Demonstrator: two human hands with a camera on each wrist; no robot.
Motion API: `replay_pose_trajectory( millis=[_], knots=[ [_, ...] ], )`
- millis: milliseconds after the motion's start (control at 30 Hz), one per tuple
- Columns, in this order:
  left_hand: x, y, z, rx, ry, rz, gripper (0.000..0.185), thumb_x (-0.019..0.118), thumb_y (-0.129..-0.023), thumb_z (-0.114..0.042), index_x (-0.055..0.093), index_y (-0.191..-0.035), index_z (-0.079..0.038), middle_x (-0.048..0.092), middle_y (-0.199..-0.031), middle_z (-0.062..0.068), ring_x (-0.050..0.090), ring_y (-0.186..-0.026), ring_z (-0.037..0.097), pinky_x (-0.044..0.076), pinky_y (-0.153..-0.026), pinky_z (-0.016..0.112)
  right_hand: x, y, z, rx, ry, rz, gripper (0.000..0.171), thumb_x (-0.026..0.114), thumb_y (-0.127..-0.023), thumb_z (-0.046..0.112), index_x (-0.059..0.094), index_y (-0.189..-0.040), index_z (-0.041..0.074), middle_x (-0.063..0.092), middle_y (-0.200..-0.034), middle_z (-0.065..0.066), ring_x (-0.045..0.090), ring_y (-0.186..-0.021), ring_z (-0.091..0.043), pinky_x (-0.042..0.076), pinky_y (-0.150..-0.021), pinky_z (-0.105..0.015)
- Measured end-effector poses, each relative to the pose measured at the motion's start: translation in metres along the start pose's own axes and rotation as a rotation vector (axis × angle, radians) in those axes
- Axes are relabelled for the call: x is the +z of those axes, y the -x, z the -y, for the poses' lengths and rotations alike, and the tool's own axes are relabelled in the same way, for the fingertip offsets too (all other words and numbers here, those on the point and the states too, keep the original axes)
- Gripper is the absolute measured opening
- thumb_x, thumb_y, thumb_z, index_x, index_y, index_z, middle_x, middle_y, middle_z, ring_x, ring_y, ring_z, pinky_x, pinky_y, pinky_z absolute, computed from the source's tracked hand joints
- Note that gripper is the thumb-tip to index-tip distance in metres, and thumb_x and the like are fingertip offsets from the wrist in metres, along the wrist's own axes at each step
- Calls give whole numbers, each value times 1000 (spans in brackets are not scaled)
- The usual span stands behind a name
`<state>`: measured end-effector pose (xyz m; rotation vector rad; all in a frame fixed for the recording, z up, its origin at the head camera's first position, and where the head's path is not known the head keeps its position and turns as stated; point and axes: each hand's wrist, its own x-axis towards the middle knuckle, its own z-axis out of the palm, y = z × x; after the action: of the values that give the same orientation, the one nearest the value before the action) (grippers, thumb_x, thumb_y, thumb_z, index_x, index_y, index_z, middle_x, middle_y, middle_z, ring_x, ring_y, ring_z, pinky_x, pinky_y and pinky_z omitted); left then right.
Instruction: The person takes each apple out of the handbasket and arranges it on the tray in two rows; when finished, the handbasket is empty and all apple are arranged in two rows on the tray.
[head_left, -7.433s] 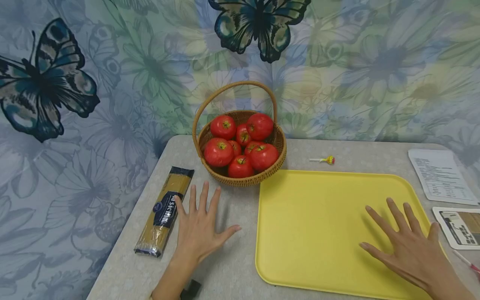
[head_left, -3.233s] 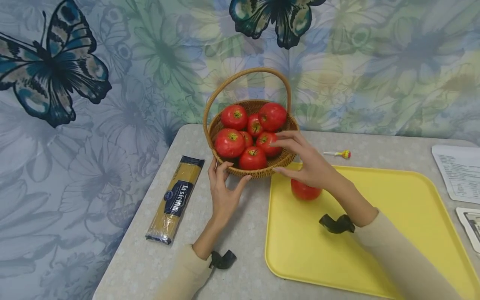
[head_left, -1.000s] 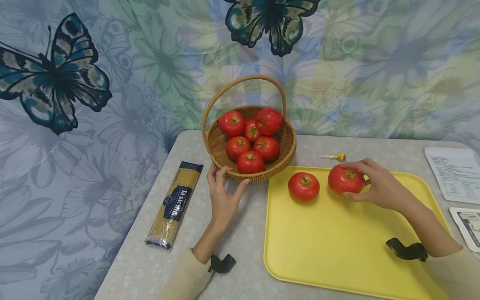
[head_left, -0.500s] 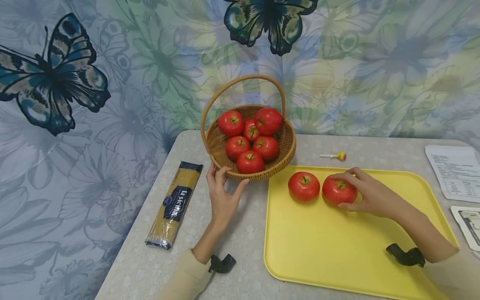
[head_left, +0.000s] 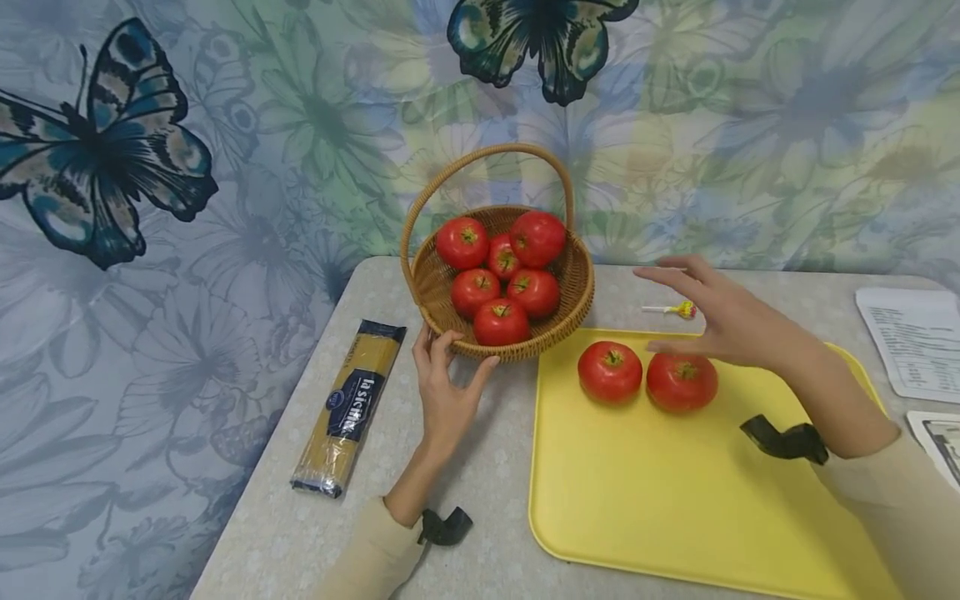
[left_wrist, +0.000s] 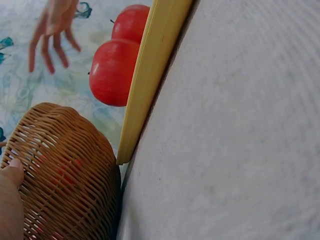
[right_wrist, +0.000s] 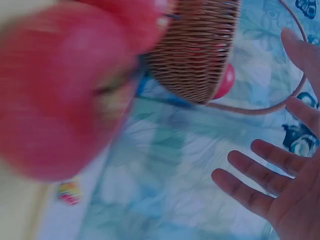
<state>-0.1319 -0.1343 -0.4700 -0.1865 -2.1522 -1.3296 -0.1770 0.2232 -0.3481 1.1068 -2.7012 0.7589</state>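
Note:
My left hand (head_left: 450, 400) grips the near rim of a wicker basket (head_left: 551, 340), its thumb pressing the woven wall in the left wrist view. Several red apples (head_left: 501, 322) lie inside the basket, which has a tall arched handle. On the yellow tray (head_left: 637, 492), two more red apples stand side by side: a left apple (head_left: 610, 372) and a right apple (head_left: 682, 383). My right hand (head_left: 723, 317) is raised above and behind the right apple, fingers spread and holding nothing. In the right wrist view, its fingers (right_wrist: 250, 192) are apart from the blurred apples.
A pack of spaghetti (head_left: 348, 408) lies left of the basket. Behind the tray is a lollipop (head_left: 681, 309). A printed sheet (head_left: 911, 342) and a white-edged card (head_left: 941, 437) lie at the right. A patterned cloth rises behind the table.
My right hand has set the second apple on the tray, shifted it left beside the first, let go and lifted away toward the back. The left hand stays on the basket.

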Motion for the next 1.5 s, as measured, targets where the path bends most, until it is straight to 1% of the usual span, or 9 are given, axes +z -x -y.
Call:
replay_pose_trajectory(
  millis=[100,200,433,600,800,933,1100,1333,1500],
  knots=[
    [0,0,0,-9,9,-2,53,84,-78,-16,52,-119,-4,23,-151,27,28,-143,44,51,-96,53,-3,-35,2,-34,-35,5,87,88,-73,23,42,-147,20,40,-142,-15,53,-115,-29,52,-81,-48],
    [0,0,1,-9,22,-2,54,85,-77,-11,52,-118,-1,22,-151,28,26,-142,46,50,-95,57,1,-70,5,-14,-89,28,83,86,-76,29,43,-147,22,37,-145,-14,48,-123,-32,55,-83,-49],
    [0,1,2,7,10,-2,52,83,-79,-19,53,-119,-5,23,-152,25,28,-143,41,52,-97,48,24,-140,2,-4,-152,28,73,83,-79,33,49,-142,18,33,-149,-20,52,-120,-40,54,-86,-52],
    [0,2,3,34,27,11,53,83,-80,-21,53,-121,-7,22,-153,23,27,-143,43,51,-98,45,37,-167,0,-39,-61,37,63,82,-80,32,56,-135,15,35,-147,-23,44,-129,-43,44,-102,-56],
    [1,0,0,42,30,23,52,82,-80,-23,53,-120,-7,23,-152,24,29,-142,43,51,-100,41,49,-178,-5,-17,55,113,58,81,-81,32,58,-132,15,35,-146,-26,43,-128,-46,40,-105,-57],
    [1,-1,-3,24,39,39,52,81,-81,-25,53,-120,-6,22,-153,18,30,-143,41,48,-103,37,55,-178,-10,-23,52,103,51,81,-81,23,60,-127,12,39,-139,-24,48,-122,-44,42,-103,-56],
    [-1,-1,-4,12,41,44,53,81,-82,-27,52,-120,-5,20,-154,12,29,-143,39,47,-105,34,60,-179,-13,-62,9,48,46,80,-82,12,61,-124,11,43,-134,-22,48,-120,-41,43,-102,-54],
    [-4,0,0,11,34,44,53,81,-82,-26,52,-120,-3,20,-151,26,30,-143,41,48,-104,37,65,-180,-14,-96,-38,15,44,81,-81,13,63,-121,11,47,-131,-19,48,-121,-38,43,-102,-54],
    [-7,1,3,7,25,36,53,80,-82,-27,52,-120,-3,21,-152,23,31,-142,41,48,-103,38,56,-165,-6,-89,-167,-53,45,81,-80,13,63,-122,11,45,-135,-19,45,-126,-35,47,-98,-52]
  ],
)
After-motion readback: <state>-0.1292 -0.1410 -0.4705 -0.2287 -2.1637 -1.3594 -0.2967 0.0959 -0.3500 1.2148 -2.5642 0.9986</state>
